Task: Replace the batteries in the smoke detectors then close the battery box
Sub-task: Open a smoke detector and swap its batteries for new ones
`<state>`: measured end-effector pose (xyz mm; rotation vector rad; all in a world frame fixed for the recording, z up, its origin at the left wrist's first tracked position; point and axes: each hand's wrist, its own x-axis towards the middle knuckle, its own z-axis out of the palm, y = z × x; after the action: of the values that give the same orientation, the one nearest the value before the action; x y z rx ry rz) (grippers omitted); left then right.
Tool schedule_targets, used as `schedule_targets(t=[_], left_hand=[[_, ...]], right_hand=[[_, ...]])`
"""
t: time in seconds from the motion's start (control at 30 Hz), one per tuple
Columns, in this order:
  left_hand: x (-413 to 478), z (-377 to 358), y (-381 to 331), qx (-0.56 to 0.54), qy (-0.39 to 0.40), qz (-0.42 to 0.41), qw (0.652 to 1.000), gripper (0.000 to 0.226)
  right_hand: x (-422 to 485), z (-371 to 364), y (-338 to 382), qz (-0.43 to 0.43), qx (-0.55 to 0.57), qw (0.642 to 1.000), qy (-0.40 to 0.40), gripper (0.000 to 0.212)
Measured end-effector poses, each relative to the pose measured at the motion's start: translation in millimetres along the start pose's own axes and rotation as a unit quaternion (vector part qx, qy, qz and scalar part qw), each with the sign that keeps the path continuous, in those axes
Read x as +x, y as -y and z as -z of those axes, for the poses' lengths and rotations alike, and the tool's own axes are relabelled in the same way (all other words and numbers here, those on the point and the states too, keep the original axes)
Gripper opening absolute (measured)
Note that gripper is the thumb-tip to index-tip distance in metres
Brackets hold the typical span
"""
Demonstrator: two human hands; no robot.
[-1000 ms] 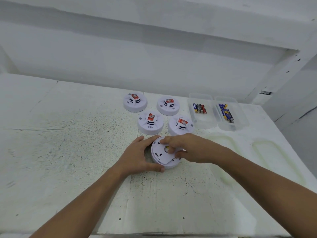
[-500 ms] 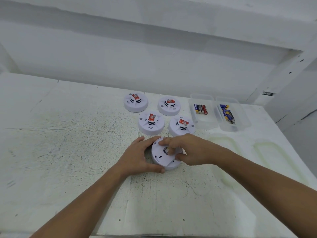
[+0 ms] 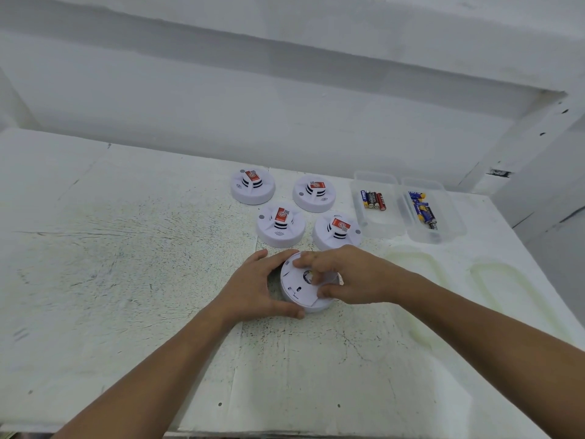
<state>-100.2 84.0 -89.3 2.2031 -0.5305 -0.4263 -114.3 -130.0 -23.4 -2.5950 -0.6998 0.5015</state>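
White table (image 3: 126, 264), 4 detectors (image 3: 280, 229) beyond.

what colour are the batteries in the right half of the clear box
Those batteries are blue with yellow; head view.

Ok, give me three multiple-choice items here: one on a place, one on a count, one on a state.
1. Where are the blue batteries? A left clear tray B right clear tray C loose on the table
2. How many detectors stand label-up? A two B three C four
3. The upturned detector is: A gripped by both hands B untouched C inside a tray
Answers: 1 B, blue casings show there; 2 C, four red labels show; 3 A, left hand grips its rim, right hand pinches at its back.
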Motion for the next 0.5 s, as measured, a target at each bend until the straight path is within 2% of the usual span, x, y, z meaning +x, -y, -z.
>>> schedule_targets(t=[0.17, 0.27, 0.33, 0.5], left_hand=[[0.1, -0.1, 0.3, 0.000, 0.002, 0.000, 1.000, 0.108], [-0.3, 0.3, -2.2, 0.004, -0.003, 0.000, 1.000, 0.105], [-0.7, 0.8, -3.6, 0.010, -0.003, -0.002, 1.000, 0.106], [0.2, 1.0, -3.7, 0.017, 0.002, 0.004, 1.000, 0.110]], right_hand=[[0.9, -1.1, -2.4, -0.008, 0.006, 1.000, -0.002, 0.014], [0.1, -4.4, -2.5, -0.016, 0.011, 1.000, -0.004, 0.046], [-0.3, -6.7, -2.2, -0.024, 0.015, 1.000, -0.006, 0.060], [-2.3, -8.8, 2.8, -0.019, 0.007, 1.000, -0.008, 0.062]])
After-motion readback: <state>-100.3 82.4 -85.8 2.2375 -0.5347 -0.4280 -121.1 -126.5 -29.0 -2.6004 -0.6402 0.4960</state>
